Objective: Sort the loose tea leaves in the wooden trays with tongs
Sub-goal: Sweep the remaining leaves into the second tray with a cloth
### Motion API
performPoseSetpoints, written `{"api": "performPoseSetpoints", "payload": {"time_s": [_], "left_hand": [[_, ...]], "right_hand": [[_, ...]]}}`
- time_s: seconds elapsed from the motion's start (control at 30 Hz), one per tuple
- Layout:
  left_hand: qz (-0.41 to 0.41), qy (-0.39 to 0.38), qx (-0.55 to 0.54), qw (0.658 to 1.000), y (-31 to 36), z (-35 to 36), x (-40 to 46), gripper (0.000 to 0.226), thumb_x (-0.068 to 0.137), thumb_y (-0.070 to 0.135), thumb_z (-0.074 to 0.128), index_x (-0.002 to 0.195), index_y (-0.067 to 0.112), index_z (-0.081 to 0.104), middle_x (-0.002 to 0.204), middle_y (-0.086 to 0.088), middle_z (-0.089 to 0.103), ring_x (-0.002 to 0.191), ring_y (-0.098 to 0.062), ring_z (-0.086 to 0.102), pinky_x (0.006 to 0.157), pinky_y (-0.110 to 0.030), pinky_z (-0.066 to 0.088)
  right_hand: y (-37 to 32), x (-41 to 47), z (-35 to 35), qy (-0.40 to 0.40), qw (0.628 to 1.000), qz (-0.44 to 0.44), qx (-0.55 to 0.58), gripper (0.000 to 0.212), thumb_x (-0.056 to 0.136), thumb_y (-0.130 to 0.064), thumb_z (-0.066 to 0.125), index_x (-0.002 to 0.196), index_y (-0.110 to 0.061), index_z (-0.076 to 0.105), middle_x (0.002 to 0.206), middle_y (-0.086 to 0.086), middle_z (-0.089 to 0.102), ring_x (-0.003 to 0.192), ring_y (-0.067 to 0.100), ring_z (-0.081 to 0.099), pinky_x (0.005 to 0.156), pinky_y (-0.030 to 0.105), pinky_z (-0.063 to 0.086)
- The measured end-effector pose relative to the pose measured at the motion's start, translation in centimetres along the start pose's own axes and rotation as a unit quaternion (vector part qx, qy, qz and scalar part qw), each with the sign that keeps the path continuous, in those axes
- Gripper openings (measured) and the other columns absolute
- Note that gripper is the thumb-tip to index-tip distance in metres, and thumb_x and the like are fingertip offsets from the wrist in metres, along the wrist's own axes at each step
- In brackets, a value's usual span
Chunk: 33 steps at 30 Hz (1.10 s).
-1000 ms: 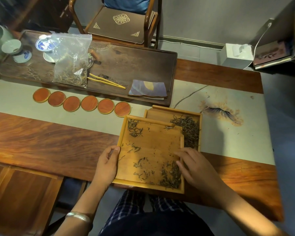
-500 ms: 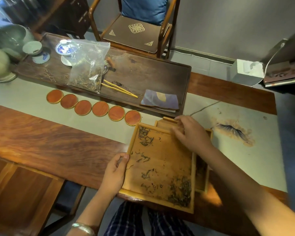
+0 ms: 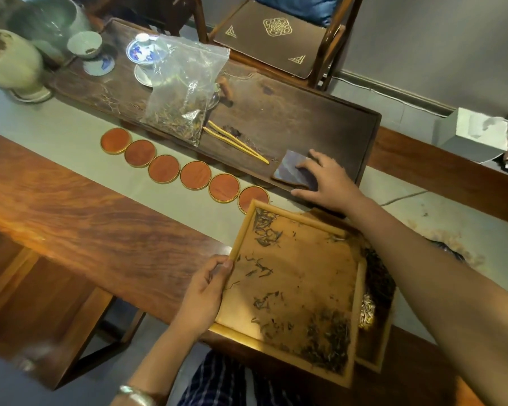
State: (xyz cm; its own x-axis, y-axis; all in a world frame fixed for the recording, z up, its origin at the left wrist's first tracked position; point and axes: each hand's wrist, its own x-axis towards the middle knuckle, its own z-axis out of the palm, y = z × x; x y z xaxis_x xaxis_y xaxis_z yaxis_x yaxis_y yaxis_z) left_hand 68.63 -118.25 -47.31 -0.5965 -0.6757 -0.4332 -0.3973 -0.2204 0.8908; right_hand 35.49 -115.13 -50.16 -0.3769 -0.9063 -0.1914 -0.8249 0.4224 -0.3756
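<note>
Holding tray (image 3: 291,288) w/ scattered leaves (image 3: 329,338)

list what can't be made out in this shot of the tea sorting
Head view, the only one:
- Lower tray: mostly covered by the upper tray and the right forearm; how much tea it holds is unclear.
- Cloth: its right part lies under the right hand; whether the fingers grip it is unclear.
- Tongs: their upper ends sit against the bag.
- Left hand grips the upper tray's edge; fingertips hidden.
</note>
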Motion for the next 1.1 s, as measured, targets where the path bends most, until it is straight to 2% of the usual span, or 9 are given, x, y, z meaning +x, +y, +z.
{"api": "performPoseSetpoints", "payload": {"time_s": [0.1,0.23,0.4,0.53,0.7,0.8,0.87,0.97,1.1], "left_hand": [[-0.008,-0.003,-0.007,1.000,-0.3,0.0,0.2,0.024,0.100,0.018,0.045,0.097,0.013,0.068,0.084,0.009,0.072,0.073,0.001,0.065,0.062,-0.007,0.045],[-0.020,-0.009,-0.016,1.000,-0.5,0.0,0.5,0.023,0.098,0.021,0.046,0.097,0.016,0.068,0.086,0.005,0.072,0.076,-0.003,0.065,0.065,-0.010,0.047],[-0.024,-0.010,-0.025,0.999,-0.6,0.3,0.6,0.024,0.096,0.026,0.046,0.102,0.016,0.067,0.091,0.008,0.072,0.080,-0.001,0.066,0.066,-0.007,0.047],[-0.020,-0.006,-0.034,0.999,-0.3,0.6,0.5,0.023,0.098,0.021,0.046,0.102,0.016,0.068,0.091,0.005,0.073,0.081,-0.004,0.067,0.066,-0.008,0.047],[-0.010,-0.006,-0.037,0.999,0.8,1.4,0.2,0.022,0.099,0.018,0.045,0.098,0.016,0.067,0.085,0.004,0.073,0.073,-0.003,0.067,0.062,-0.009,0.048],[0.013,0.005,-0.018,1.000,1.3,2.3,-0.3,0.022,0.099,0.017,0.045,0.097,0.014,0.067,0.085,-0.001,0.071,0.074,-0.004,0.065,0.064,-0.009,0.047],[0.013,0.007,-0.027,1.000,1.5,3.1,-1.0,0.023,0.099,0.014,0.044,0.096,0.009,0.066,0.082,-0.002,0.070,0.072,-0.003,0.065,0.062,-0.009,0.047],[0.015,-0.009,-0.026,1.000,2.0,4.3,-1.8,0.023,0.100,0.015,0.043,0.095,0.008,0.065,0.081,0.007,0.072,0.070,0.000,0.066,0.059,-0.007,0.046],[0.049,-0.028,-0.011,0.998,2.7,5.8,-2.6,0.023,0.100,0.017,0.043,0.090,0.012,0.063,0.073,0.008,0.071,0.065,0.000,0.065,0.057,-0.008,0.046]], "right_hand": [[0.5,0.4,0.3,0.017,0.999,-0.013,0.048,0.042,0.083,-0.049,0.063,0.121,-0.038,0.047,0.146,0.007,0.036,0.135,0.028,0.031,0.105,0.042,0.031],[0.9,0.2,0.5,0.064,0.995,-0.043,0.070,0.033,0.087,-0.033,0.062,0.119,-0.029,0.055,0.120,0.001,0.048,0.113,0.018,0.043,0.089,0.028,0.035],[0.1,-0.1,0.9,0.155,0.984,-0.013,0.088,0.028,0.092,-0.028,0.059,0.116,-0.014,0.064,0.100,0.005,0.051,0.092,0.019,0.050,0.075,0.031,0.045],[-0.7,-1.1,0.3,0.203,0.970,0.017,0.133,0.030,0.092,-0.022,0.059,0.119,-0.007,0.063,0.098,0.007,0.048,0.085,0.012,0.047,0.073,0.027,0.047],[-2.6,-5.3,-2.1,0.260,0.941,0.070,0.205,0.027,0.092,-0.019,0.058,0.116,-0.008,0.062,0.107,0.001,0.045,0.092,-0.003,0.040,0.080,0.000,0.035],[-5.0,-9.5,-2.9,0.284,0.910,0.143,0.265,0.018,0.087,-0.028,0.059,0.103,-0.019,0.061,0.106,-0.006,0.046,0.090,-0.006,0.044,0.074,-0.001,0.036],[-7.4,-12.5,-2.4,0.299,0.889,0.202,0.283,0.023,0.086,-0.044,0.054,0.097,-0.024,0.058,0.099,-0.008,0.047,0.089,-0.010,0.045,0.068,-0.001,0.036],[-11.3,-15.8,-1.2,0.297,0.877,0.227,0.301,0.031,0.090,-0.052,0.049,0.100,-0.026,0.062,0.100,-0.012,0.050,0.090,-0.013,0.046,0.070,-0.003,0.034],[-14.3,-16.3,-0.5,0.287,0.892,0.221,0.270,0.029,0.095,-0.045,0.046,0.119,-0.032,0.057,0.106,-0.016,0.046,0.089,-0.002,0.051,0.064,0.010,0.044]]}}
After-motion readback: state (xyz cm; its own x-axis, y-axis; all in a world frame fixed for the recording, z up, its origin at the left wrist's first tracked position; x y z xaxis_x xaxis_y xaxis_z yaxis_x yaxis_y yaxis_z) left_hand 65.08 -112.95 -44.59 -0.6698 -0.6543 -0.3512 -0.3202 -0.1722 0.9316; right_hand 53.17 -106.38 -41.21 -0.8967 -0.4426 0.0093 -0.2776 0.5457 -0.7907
